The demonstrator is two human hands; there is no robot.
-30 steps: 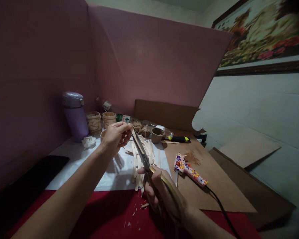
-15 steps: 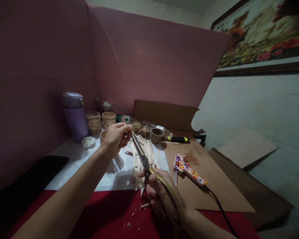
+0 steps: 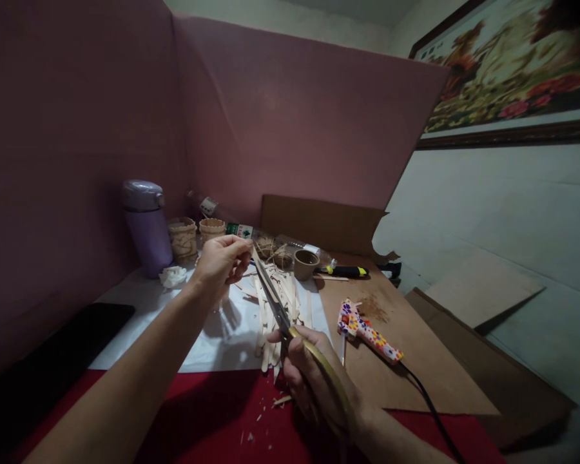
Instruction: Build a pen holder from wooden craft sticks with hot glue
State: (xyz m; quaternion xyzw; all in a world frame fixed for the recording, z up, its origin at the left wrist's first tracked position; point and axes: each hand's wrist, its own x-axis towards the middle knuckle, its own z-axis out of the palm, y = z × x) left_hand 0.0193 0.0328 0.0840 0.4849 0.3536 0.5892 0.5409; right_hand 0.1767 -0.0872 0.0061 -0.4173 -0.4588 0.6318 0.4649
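Note:
My right hand (image 3: 314, 374) is closed round the gold handles of a pair of scissors (image 3: 276, 303), whose dark blades point up and to the left. My left hand (image 3: 227, 261) pinches the end of a thin wooden craft stick (image 3: 256, 255) close to the blade tips. The stick lies along the blades; whether it is between them I cannot tell. Beneath the scissors, a pile of wooden sticks (image 3: 265, 348) covers part of a white sheet (image 3: 212, 351). Small wood scraps (image 3: 283, 400) are scattered on the red cloth (image 3: 212, 412) in front.
A flowered glue gun (image 3: 367, 332) with a black cord rests on brown cardboard (image 3: 415, 380) at right. Behind stand a small brown pot (image 3: 305, 265), a black-and-yellow cutter (image 3: 350, 272), plastic bottles (image 3: 299, 245), two wood-covered cups (image 3: 182, 238) and a purple flask (image 3: 147, 232). Crumpled white tissue (image 3: 173, 276) lies left.
Hardly anything differs. My left hand has shifted very slightly left, still pinching the stick, and the scissors stay in my right hand. The whole view has moved by a few pixels.

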